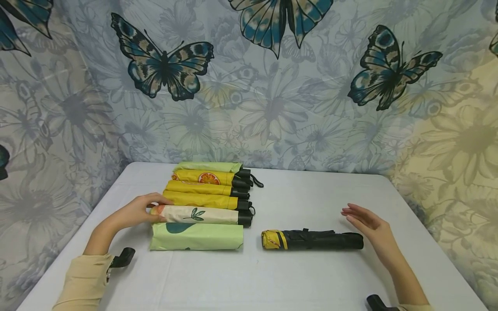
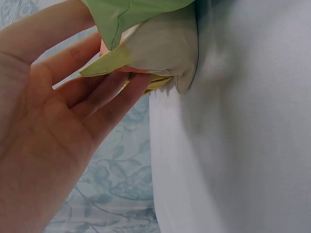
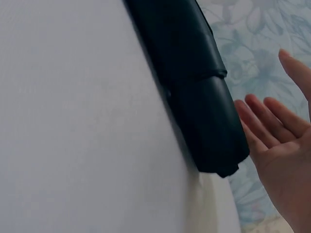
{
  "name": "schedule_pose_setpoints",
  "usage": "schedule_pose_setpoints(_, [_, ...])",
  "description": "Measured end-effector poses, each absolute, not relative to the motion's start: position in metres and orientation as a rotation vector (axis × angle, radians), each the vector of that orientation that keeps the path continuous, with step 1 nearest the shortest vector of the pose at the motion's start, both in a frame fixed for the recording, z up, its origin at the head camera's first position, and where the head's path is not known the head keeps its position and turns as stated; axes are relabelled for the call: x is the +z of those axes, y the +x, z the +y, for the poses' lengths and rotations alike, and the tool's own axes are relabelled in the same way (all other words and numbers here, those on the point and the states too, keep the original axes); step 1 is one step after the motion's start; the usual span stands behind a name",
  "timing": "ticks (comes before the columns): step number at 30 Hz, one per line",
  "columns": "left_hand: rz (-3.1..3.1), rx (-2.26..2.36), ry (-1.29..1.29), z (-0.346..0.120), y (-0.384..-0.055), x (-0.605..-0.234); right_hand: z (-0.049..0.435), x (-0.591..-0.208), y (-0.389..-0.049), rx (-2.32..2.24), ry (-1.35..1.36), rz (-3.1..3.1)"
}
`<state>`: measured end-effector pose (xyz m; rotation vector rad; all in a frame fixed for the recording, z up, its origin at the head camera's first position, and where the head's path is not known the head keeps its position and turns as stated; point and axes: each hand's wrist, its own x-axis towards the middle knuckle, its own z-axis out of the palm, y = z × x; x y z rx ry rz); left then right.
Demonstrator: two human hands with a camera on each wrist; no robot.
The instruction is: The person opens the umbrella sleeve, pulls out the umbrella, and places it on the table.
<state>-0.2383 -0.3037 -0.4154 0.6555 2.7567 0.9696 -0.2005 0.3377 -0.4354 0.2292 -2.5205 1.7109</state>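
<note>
My left hand (image 1: 142, 209) grips the left end of a cream folded umbrella (image 1: 214, 214) printed with a leaf sprig, thumb on its near side and fingers on its far side. In the left wrist view, fingers (image 2: 114, 104) reach behind the cream cloth (image 2: 163, 46), and a green corner (image 2: 114, 24) overlaps it. On the near side of the cream umbrella lies a light green sleeve (image 1: 198, 237). To the right, a folded black umbrella (image 1: 319, 240) with a yellow end lies on the table. My right hand (image 1: 367, 222) hovers by its right end, fingers extended, holding nothing.
Beyond the cream umbrella lie several yellow folded umbrellas (image 1: 202, 188) side by side, with black handles toward the right. A light green one (image 1: 208, 166) is farthest back. The white table (image 1: 311, 280) ends at a butterfly-patterned cloth backdrop (image 1: 272, 108).
</note>
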Motion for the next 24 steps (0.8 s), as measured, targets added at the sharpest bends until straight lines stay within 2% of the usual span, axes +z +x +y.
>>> schedule_pose_setpoints(6, [2.742, 0.988, 0.647, -0.305, -0.239, -0.417, 0.325, -0.433, -0.207, 1.805, 0.306, -2.455])
schedule_pose_setpoints(24, [2.740, 1.003, 0.641, -0.305, -0.240, -0.420, 0.268, -0.432, -0.229, 1.677, 0.325, -2.604])
